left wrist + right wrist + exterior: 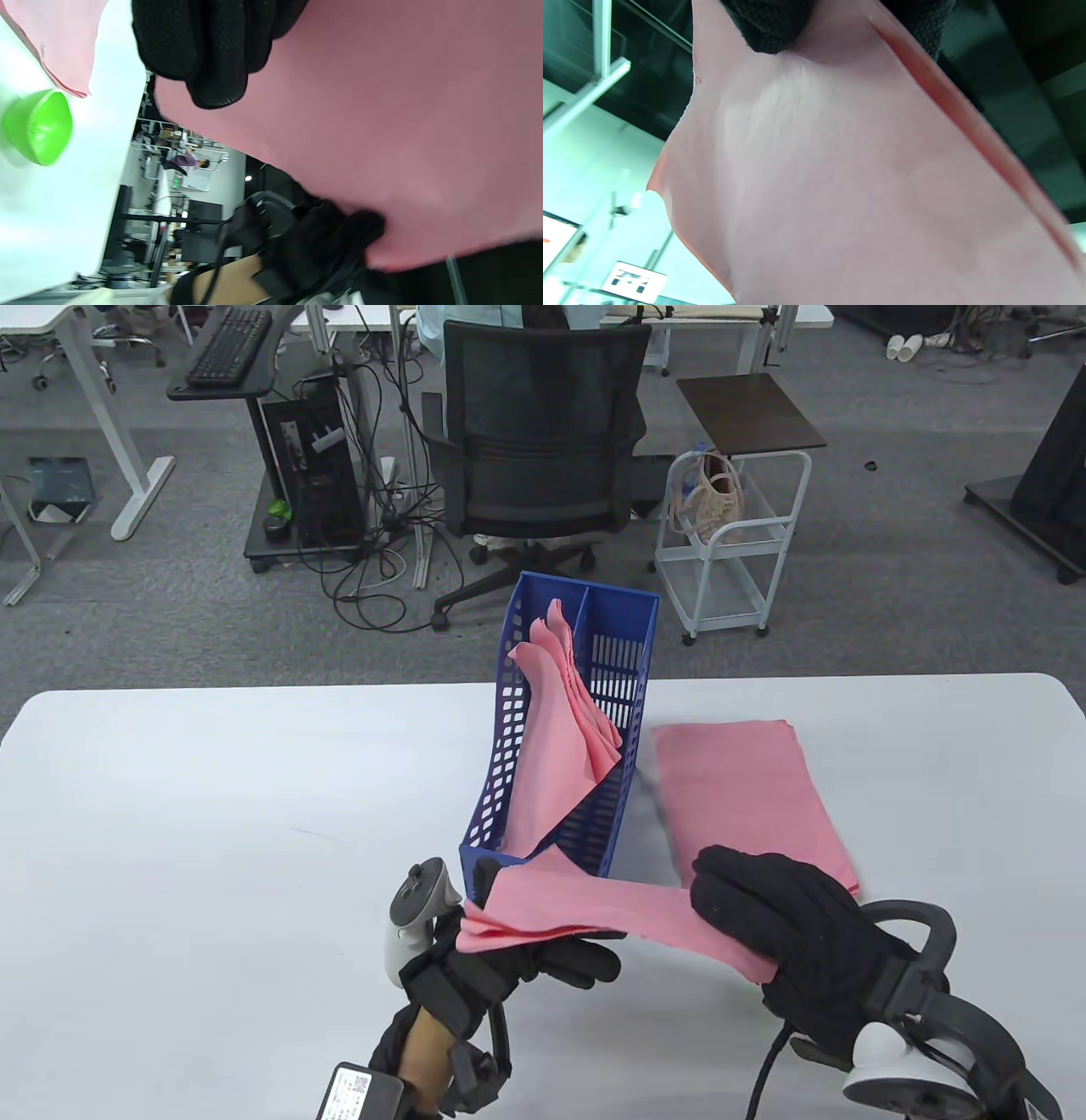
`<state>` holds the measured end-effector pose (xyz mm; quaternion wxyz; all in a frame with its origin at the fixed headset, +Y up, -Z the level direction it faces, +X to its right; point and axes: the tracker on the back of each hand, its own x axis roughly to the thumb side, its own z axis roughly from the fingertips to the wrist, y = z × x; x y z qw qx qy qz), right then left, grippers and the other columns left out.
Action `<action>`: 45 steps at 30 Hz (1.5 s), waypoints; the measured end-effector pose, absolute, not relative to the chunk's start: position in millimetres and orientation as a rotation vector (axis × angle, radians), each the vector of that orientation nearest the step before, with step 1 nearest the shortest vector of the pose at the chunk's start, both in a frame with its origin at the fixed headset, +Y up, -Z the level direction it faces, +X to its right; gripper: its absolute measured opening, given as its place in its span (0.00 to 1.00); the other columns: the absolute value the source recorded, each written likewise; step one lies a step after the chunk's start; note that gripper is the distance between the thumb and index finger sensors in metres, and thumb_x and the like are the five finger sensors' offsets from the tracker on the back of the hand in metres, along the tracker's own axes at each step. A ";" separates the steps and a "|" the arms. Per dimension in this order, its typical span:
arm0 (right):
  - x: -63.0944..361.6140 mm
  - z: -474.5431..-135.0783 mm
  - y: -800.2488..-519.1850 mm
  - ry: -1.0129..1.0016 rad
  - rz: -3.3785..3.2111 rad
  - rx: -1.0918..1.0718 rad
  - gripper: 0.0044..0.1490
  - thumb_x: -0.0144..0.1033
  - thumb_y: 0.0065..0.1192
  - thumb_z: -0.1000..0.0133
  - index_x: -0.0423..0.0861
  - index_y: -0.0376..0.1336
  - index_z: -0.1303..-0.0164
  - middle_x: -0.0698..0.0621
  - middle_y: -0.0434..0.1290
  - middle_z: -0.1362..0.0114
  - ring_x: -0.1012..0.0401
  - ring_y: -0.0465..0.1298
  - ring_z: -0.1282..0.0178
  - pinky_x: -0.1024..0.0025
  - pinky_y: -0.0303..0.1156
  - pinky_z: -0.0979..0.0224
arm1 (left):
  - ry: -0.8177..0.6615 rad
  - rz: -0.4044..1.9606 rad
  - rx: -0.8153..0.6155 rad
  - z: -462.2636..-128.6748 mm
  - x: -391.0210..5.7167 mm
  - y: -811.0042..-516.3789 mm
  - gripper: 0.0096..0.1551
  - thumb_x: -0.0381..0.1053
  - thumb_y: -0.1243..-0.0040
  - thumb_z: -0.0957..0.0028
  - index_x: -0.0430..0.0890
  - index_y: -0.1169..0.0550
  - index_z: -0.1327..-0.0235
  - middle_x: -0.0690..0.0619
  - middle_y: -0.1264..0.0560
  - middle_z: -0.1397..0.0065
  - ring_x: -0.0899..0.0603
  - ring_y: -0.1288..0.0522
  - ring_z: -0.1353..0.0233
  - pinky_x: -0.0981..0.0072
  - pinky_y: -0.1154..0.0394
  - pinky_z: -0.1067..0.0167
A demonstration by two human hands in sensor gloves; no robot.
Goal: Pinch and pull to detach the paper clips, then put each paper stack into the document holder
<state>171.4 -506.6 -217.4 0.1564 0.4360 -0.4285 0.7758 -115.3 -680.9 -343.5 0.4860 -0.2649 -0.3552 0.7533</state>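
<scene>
Both hands hold one pink stack (594, 912) above the table (212, 814): the left hand (509, 963) grips its left end, the right hand (789, 942) its right end. It is just before the blue holder (624, 645), which has pink sheets (556, 746) inside.

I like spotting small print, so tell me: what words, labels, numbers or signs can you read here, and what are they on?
None can be read.
White label on the device at the left wrist: code pattern and print, too small.
Hanging sign in the right wrist view: dark marks, too blurred.
</scene>
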 end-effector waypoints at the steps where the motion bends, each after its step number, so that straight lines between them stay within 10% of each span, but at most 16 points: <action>1: 171.1 -215.8 -507.1 -1.208 2.206 1.286 0.28 0.30 0.49 0.37 0.53 0.56 0.24 0.45 0.67 0.21 0.53 0.77 0.31 0.60 0.72 0.27 | -0.852 1.855 -0.634 -346.0 -120.3 -682.7 0.69 0.75 0.94 0.51 0.26 0.44 0.14 0.27 0.34 0.21 0.29 0.23 0.33 0.41 0.28 0.36; 9: 173.5 -205.5 -516.8 -0.986 2.170 1.492 0.27 0.31 0.51 0.38 0.57 0.59 0.27 0.49 0.69 0.20 0.53 0.76 0.28 0.58 0.71 0.24 | -0.777 1.687 -0.583 -351.4 -156.0 -671.7 0.64 0.78 0.65 0.38 0.23 0.39 0.18 0.27 0.27 0.26 0.31 0.18 0.40 0.44 0.23 0.43; 14: 179.5 -195.7 -524.2 -0.917 2.220 1.562 0.27 0.33 0.52 0.38 0.59 0.60 0.28 0.51 0.69 0.20 0.53 0.75 0.25 0.57 0.69 0.22 | -0.788 1.610 -0.553 -350.2 -153.2 -660.2 0.37 0.58 0.50 0.33 0.33 0.32 0.22 0.40 0.20 0.32 0.41 0.14 0.43 0.53 0.19 0.44; 45: 205.4 -273.5 -585.7 -0.649 2.693 0.951 0.37 0.39 0.53 0.35 0.48 0.50 0.15 0.37 0.51 0.09 0.37 0.58 0.14 0.40 0.55 0.16 | -0.593 1.182 0.089 -303.6 -180.9 -590.2 0.23 0.48 0.48 0.35 0.43 0.24 0.30 0.44 0.18 0.37 0.40 0.15 0.42 0.51 0.21 0.43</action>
